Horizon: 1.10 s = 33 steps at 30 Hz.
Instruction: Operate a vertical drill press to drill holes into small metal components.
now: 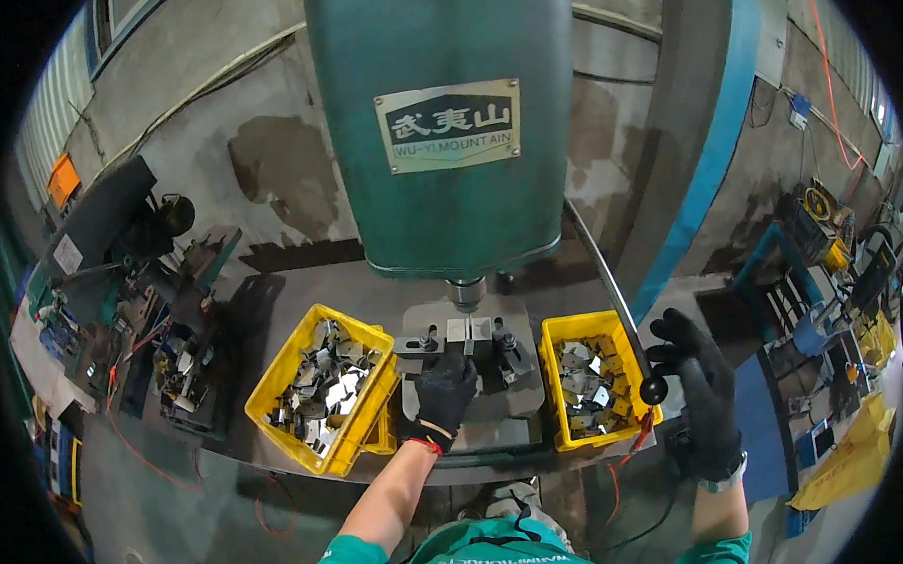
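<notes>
My left hand (pixel 446 393), in a black glove, reaches to the front of a clamping fixture on the machine's base plate (pixel 507 408). Its fingers are bunched together, and what they hold, if anything, is hidden. Just beyond the fingertips a small bright metal piece (pixel 467 330) sits in the fixture, below the chuck (pixel 465 294) of a green drill press (pixel 444 212). Dark clamp blocks (pixel 512 352) flank it. My right hand (pixel 704 395), also black-gloved, is raised with fingers apart beside the black ball knob (pixel 654 391) of the long lever; no grip on it shows.
A yellow bin (pixel 258 407) of bent metal pieces stands left of the fixture, partly over another yellow bin. To the right is another yellow bin (pixel 547 337) of similar pieces. A dark machine (pixel 177 302) stands farther left; a cluttered bench (pixel 817 345) is far right.
</notes>
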{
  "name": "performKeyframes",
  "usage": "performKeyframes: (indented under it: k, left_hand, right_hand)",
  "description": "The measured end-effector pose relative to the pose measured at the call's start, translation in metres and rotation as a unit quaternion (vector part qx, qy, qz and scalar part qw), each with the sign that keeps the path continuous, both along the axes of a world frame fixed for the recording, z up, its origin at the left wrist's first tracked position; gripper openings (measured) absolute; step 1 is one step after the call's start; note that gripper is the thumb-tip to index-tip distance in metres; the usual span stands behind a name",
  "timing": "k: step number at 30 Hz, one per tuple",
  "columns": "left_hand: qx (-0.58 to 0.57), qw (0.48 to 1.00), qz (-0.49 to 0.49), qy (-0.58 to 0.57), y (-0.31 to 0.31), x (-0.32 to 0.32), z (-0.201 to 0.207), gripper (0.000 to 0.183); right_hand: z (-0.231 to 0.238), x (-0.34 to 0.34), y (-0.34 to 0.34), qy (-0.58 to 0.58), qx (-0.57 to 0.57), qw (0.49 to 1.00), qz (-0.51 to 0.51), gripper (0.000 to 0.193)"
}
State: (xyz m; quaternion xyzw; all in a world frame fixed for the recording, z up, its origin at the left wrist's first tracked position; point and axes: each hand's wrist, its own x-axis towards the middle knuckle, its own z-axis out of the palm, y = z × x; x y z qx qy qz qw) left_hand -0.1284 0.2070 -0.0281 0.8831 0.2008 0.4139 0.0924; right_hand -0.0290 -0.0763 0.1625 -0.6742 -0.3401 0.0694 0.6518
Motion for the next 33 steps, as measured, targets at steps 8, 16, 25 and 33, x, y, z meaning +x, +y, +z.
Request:
performKeyframes:
  k: [8, 16, 25, 33]
  left_hand:
    - [-0.007, 0.999, 0.041, 0.013, -0.003, 0.011, -0.016, 0.014]
    - [0.045, 0.993, 0.013, 0.105, 0.001, 0.006, 0.006, 0.015]
    - [0.022, 0.991, -0.008, 0.134, 0.009, 0.006, -0.001, 0.01]
    - [0.03, 0.995, 0.021, 0.098, 0.017, 0.015, -0.011, 0.011]
  right_hand:
    - [-0.013, -0.009, 0.028, -0.241, -0.183, 0.949, -0.086, 0.056]
    - [-0.023, -0.004, 0.035, -0.273, -0.248, 0.922, -0.118, 0.061]
    - [-0.033, 0.007, 0.041, -0.285, -0.257, 0.913, -0.14, 0.053]
    - [-0.063, 0.02, 0.04, -0.243, -0.205, 0.941, -0.12, 0.049]
